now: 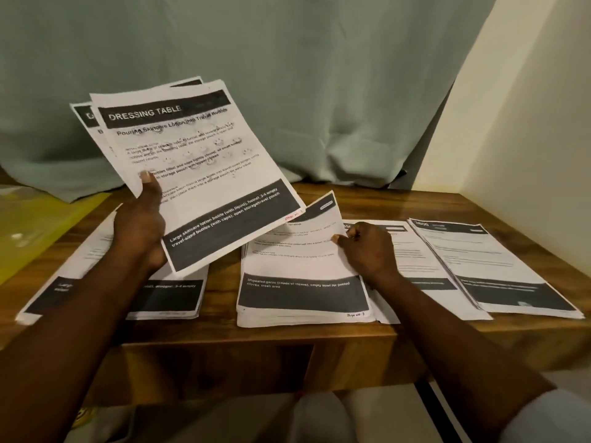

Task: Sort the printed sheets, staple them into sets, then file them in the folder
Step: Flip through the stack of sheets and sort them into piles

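Printed sheets (204, 174) white, black header and footer bands, white lettering; table (351, 343) brown, streaked wood grain; curtain (287, 59) plain pale green; wall (527, 123) cream; folder (38, 225) yellow, possibly translucent, view blurred.

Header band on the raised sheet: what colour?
Header band of the raised sheet: dark grey, white lettering. Head view.

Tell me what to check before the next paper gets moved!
1. Left hand grips the held sheets firmly: ok.
2. Right hand pinches the top sheet of the middle pile: ok.
3. Only one sheet lifted: cannot tell.
4. Right piles kept apart: not ok, they overlap.
5. Stapler in sight: not ok, none shows.
6. Folder close by: ok, it lies at the left.
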